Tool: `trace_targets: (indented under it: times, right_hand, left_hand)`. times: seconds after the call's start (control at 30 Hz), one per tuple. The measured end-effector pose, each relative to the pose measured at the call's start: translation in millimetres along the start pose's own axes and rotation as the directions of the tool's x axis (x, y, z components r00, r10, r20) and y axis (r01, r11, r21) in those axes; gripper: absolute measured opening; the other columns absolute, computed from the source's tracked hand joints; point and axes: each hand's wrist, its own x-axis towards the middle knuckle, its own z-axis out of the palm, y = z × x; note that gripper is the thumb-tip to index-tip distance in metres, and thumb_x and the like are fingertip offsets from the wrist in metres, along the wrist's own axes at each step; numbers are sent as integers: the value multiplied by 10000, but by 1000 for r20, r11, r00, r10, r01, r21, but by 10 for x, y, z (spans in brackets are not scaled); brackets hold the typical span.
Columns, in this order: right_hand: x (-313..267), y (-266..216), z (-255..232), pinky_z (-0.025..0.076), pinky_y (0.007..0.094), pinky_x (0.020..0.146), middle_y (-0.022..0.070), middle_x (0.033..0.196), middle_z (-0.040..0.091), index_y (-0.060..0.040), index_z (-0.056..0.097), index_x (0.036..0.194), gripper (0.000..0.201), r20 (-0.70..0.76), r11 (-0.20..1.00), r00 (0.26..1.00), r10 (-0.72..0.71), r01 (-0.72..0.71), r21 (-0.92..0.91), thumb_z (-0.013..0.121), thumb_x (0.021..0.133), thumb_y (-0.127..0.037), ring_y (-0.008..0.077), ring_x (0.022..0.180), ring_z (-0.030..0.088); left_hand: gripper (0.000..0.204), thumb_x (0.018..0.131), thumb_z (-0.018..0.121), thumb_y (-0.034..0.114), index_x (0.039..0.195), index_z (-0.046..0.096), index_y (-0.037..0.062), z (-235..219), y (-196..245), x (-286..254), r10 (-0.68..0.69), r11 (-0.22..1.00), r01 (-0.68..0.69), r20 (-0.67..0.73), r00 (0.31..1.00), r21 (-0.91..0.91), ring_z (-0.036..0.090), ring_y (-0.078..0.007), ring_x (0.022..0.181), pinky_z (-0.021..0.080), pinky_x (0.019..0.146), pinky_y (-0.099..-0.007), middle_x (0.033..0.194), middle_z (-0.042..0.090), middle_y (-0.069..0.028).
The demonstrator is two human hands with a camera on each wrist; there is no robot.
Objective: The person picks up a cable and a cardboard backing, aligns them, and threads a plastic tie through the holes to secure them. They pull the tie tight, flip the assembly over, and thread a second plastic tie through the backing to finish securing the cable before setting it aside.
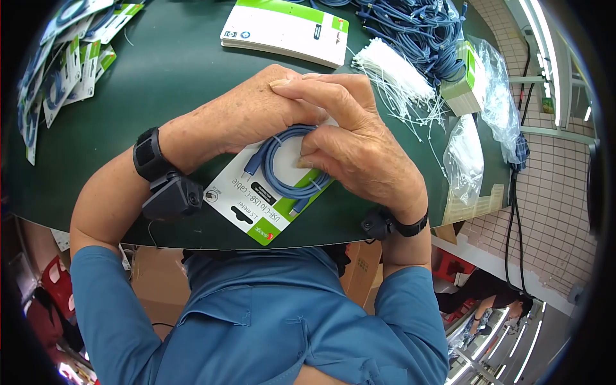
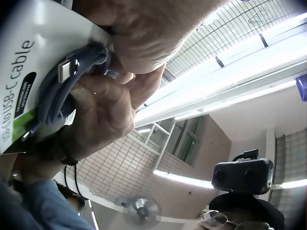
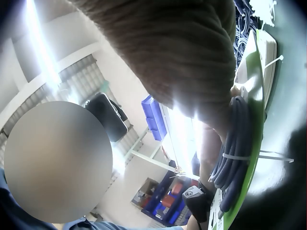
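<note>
A white and green packaging card [image 1: 232,186] printed "USB-C to USB-C Cable" lies slanted between both hands, over the table's near edge. Strapped to its face is a coiled blue USB-C cable [image 1: 269,168], bound by white cable ties [image 1: 316,185]. My left hand [image 1: 256,110] grips the card's far end, its fingers mostly hidden. From the right, my right hand [image 1: 366,141] curls over the coil and card, thumb side inside the loop, with one fingertip against the left hand. In the right wrist view, a tie tail [image 3: 278,157] sticks out behind the card.
A stack of blank cards [image 1: 282,32] lies ahead, beside loose white cable ties [image 1: 398,70] and a heap of blue cables [image 1: 417,32]. Finished-looking carded cables [image 1: 64,77] pile up at far left. Plastic bags [image 1: 465,154] and another card stack [image 1: 465,90] stand right.
</note>
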Motion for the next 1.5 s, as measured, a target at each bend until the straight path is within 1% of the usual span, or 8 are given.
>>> trace_targets:
  times: [0.23, 0.4, 0.5, 0.6, 0.9, 1.03, 1.4, 1.5]
  right_hand:
    - [55, 45, -19, 481, 433, 1030, 106, 1423, 635, -26, 677, 800, 222, -88, 992, 996, -17, 5, -127, 861, 686, -73, 340, 1237, 557]
    - [16, 15, -157, 534, 393, 870, 153, 1187, 717, -12, 689, 889, 209, -386, 984, 923, -8, -62, -168, 859, 769, -31, 275, 1021, 648]
    - [-31, -64, -100, 560, 343, 744, 161, 1049, 736, -1, 700, 943, 203, -563, 987, 825, 57, -130, -91, 849, 806, 0, 222, 856, 682]
    - [52, -182, 61, 518, 259, 556, 129, 903, 720, 2, 718, 975, 183, -627, 982, 771, 112, -184, -50, 814, 827, 49, 130, 638, 645]
    - [104, -55, 169, 484, 243, 469, 53, 782, 679, -9, 723, 982, 207, -684, 949, 728, 34, -238, -207, 811, 810, 66, 102, 537, 622]
    - [137, 4, 180, 482, 271, 462, 55, 741, 637, -9, 701, 936, 177, -709, 921, 702, -62, -234, -312, 793, 805, 67, 136, 523, 613]
    - [182, 9, 246, 476, 380, 462, 81, 681, 543, -42, 586, 839, 171, -698, 854, 715, -43, -337, -397, 711, 792, 64, 270, 510, 584]
    - [156, 82, 248, 452, 343, 449, 54, 695, 561, -27, 593, 856, 143, -688, 872, 724, -50, -304, -383, 705, 824, 56, 205, 509, 573]
  left_hand:
    - [198, 958, 652, 114, 1006, 754, -49, -32, 94, 32, 46, 999, -47, -64, 997, -8, 668, -94, 774, 558, 680, -263, 918, 746, -78]
    - [241, 990, 637, 126, 1093, 757, -56, -97, 252, -17, 116, 993, -116, -135, 984, 9, 692, -92, 786, 570, 698, -253, 950, 767, -78]
    - [264, 1032, 630, 124, 1180, 734, -68, -52, 369, -73, 379, 924, -347, -280, 882, 159, 686, -81, 811, 572, 709, -257, 976, 773, -79]
    - [263, 1050, 636, 114, 1214, 719, -74, 97, 389, -134, 483, 875, -453, -335, 809, 168, 682, -77, 844, 570, 726, -251, 1010, 772, -77]
    - [269, 1067, 658, 107, 1277, 709, -53, 358, 198, -138, 533, 782, -621, -459, 711, -53, 649, -57, 918, 545, 786, -224, 1076, 756, -44]
    - [275, 1065, 668, 115, 1288, 712, -39, 378, 123, -127, 515, 786, -615, -485, 707, -63, 626, -46, 921, 527, 801, -222, 1072, 752, -26]
    - [282, 1062, 680, 136, 1280, 720, -38, 391, 38, -90, 561, 778, -628, -472, 680, 19, 609, -42, 931, 509, 823, -225, 1063, 745, -5]
    - [278, 1064, 674, 132, 1274, 721, -44, 374, 76, -73, 571, 775, -631, -473, 671, 40, 613, -43, 921, 514, 815, -224, 1055, 745, -6]
